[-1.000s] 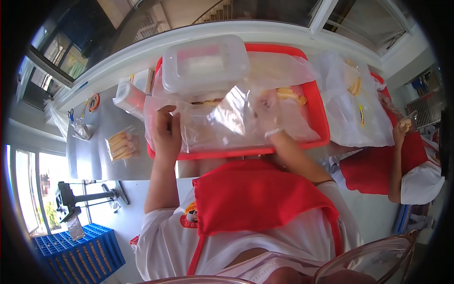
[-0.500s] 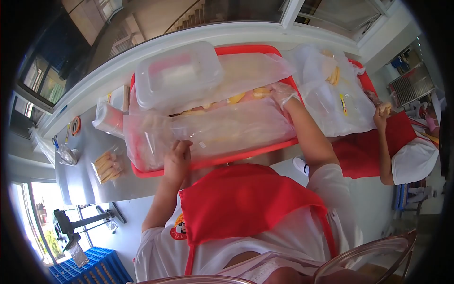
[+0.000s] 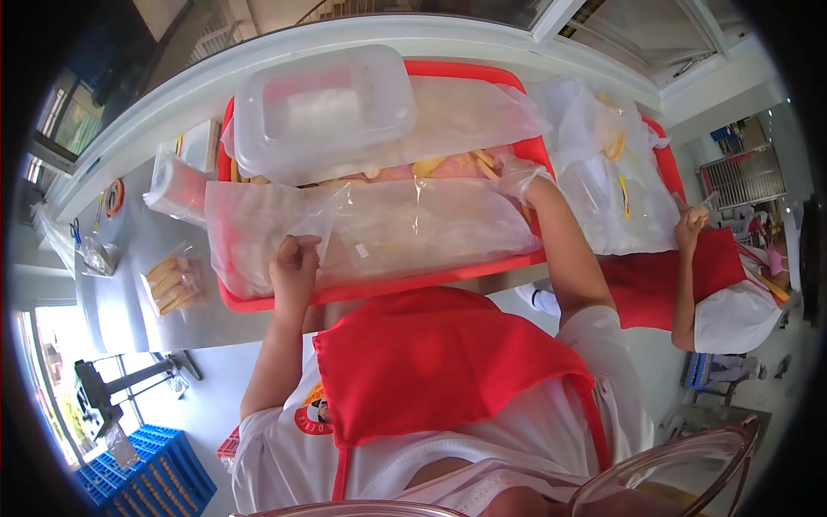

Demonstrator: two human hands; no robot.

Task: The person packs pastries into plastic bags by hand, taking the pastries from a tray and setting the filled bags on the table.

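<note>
My right hand [image 3: 523, 181], in a clear plastic glove, reaches into the right end of a red tray [image 3: 413, 280]. Its bent fingers are at the yellow, finger-shaped food pieces [image 3: 431, 165], which show in a strip between sheets; glare on the glove blurs the fingertips. My left hand [image 3: 295, 263], seemingly bare, is over the tray's front edge with its fingers curled in, against the translucent plastic sheet [image 3: 448, 224] covering the front half. Whatever is inside those fingers is hidden. A translucent lidded container [image 3: 258, 129] rests on the tray's back left.
Left of the tray are a plastic-wrapped roll [image 3: 177, 191], a bag of yellow pieces [image 3: 172, 283], a roll of tape [image 3: 114, 198] and scissors [image 3: 76, 231]. At right, a co-worker's hand [image 3: 689, 226] is beside another plastic-covered tray [image 3: 668, 172].
The view has shifted slightly. My right hand is still at the tray's right end, where the yellow pieces by its fingertips lie differently. My left hand stays curled near the front edge.
</note>
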